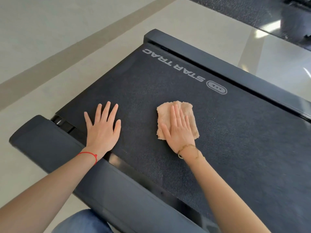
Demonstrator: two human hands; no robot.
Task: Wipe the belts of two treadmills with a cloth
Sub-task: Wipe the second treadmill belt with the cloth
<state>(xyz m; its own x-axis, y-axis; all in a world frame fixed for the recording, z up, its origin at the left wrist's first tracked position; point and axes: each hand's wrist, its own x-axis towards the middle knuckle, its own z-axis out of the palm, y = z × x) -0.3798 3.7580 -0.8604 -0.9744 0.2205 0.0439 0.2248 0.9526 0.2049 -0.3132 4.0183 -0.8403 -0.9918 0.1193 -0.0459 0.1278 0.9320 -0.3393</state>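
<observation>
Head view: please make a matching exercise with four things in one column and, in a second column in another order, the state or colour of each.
Things:
1. left hand
2. right hand
3. cloth
4. string bracelet

States or colours:
a. red, round the left wrist
b. beige, folded, lying on the belt
c. flat on the bare belt
d. pressing flat on the cloth

Pairs: 1-c, 2-d, 3-b, 4-a

Bright, even daylight. Glare streaks the glossy floor [276,52] at upper right. Shadows are soft. Wide-angle bending and slight blur at the edges.
</observation>
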